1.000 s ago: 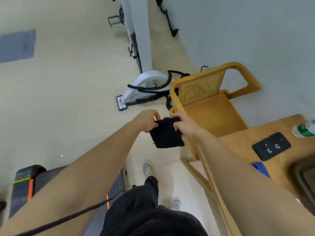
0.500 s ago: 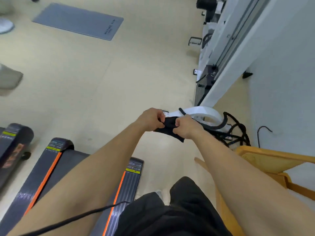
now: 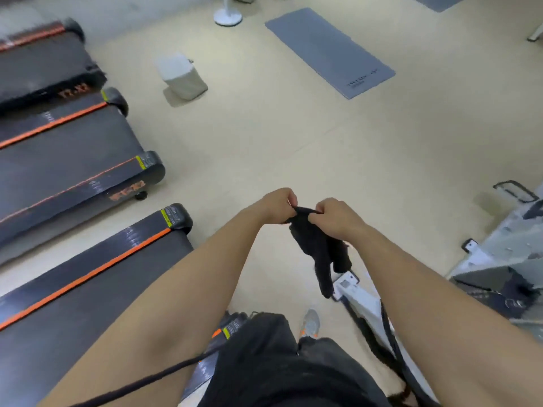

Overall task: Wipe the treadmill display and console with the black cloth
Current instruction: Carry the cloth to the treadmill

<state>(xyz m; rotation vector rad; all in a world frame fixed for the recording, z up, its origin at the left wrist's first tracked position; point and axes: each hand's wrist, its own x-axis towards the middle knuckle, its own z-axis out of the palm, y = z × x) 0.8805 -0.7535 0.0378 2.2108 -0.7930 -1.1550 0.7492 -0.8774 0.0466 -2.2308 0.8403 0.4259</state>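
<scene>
The black cloth hangs in front of me, pinched along its top edge by both hands. My left hand grips its upper left corner and my right hand grips it just beside, the two fists nearly touching. The loose end dangles down toward the floor. A treadmill with a dark belt and orange stripe lies at my lower left, only its rear deck showing. No display or console is in view.
Two more treadmills lie side by side at the left. A pale bag and a fan base stand on the beige floor ahead, a grey mat beyond. White gym equipment and black cables sit at right.
My view has swung left, away from the wooden chair and wall toward the treadmills and open floor. Both hands kept hold of the cloth, which now hangs longer.
</scene>
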